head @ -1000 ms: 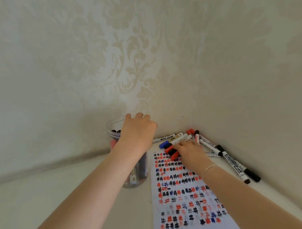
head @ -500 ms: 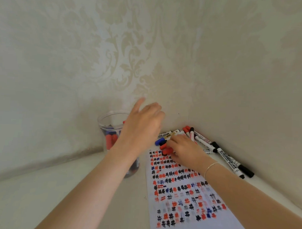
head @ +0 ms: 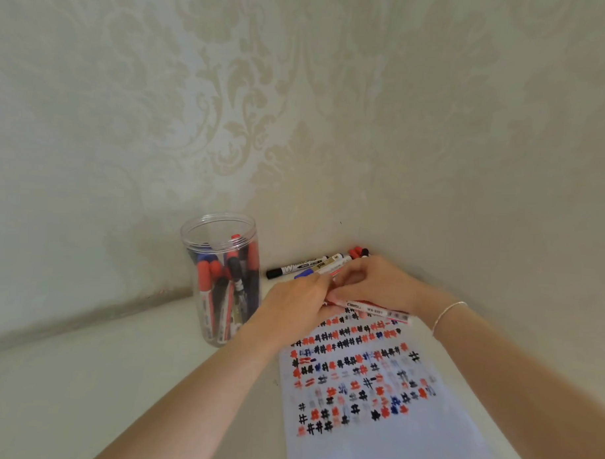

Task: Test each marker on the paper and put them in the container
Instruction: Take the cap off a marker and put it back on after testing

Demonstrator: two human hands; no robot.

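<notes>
A white-barrelled marker (head: 377, 308) lies level above the top of the paper (head: 386, 435), held by both hands. My right hand (head: 374, 283) grips its barrel. My left hand (head: 295, 304) pinches its left end, where the cap is hidden under my fingers. The paper is covered with red, black and blue hash marks. A clear plastic container (head: 220, 278) stands to the left and holds several red, black and blue markers. Loose markers (head: 310, 265) lie in the corner behind my hands.
Patterned walls meet in a corner just behind the loose markers. The pale tabletop (head: 82, 393) stretches to the left of the paper and in front of the container. A thin bracelet (head: 449, 311) sits on my right wrist.
My left hand left the container and came across to my right hand. My right hand lifted one marker out of the pile, and both hands now hold it above the paper.
</notes>
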